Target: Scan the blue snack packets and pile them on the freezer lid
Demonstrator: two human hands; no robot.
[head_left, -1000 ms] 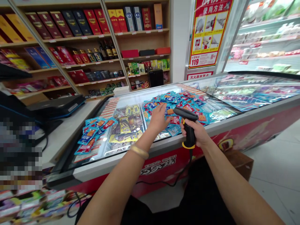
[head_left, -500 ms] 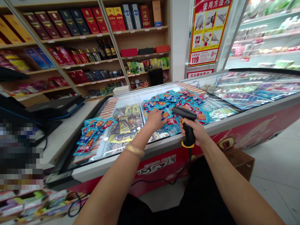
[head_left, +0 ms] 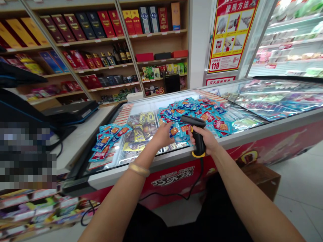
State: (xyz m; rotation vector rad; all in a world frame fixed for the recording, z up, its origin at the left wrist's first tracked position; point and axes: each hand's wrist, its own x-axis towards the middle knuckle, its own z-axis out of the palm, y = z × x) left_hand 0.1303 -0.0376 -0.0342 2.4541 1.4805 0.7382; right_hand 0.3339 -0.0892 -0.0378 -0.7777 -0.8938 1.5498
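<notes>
My right hand (head_left: 207,138) is wrapped round the grip of a black and yellow barcode scanner (head_left: 199,143), its head tilted toward my left hand. My left hand (head_left: 164,135), with a gold-coloured bangle on its wrist, pinches a small blue snack packet (head_left: 174,129) in front of the scanner. Behind both hands a loose heap of blue and red snack packets (head_left: 208,116) spreads over the freezer's glass top. Toward the left end of the glass lies a smaller pile of similar packets (head_left: 103,143).
The chest freezer (head_left: 176,173) runs across in front of me, yellow-wrapped ice creams (head_left: 138,133) showing through its glass. At left stands a counter (head_left: 75,148) with dark equipment. The scanner's cable (head_left: 174,194) hangs below. A cardboard box (head_left: 264,178) sits on the floor at right.
My left hand has drawn back slightly from the heap with a snack packet at its fingertips. The scanner has moved a little left, nearer that packet. The view has shifted slightly.
</notes>
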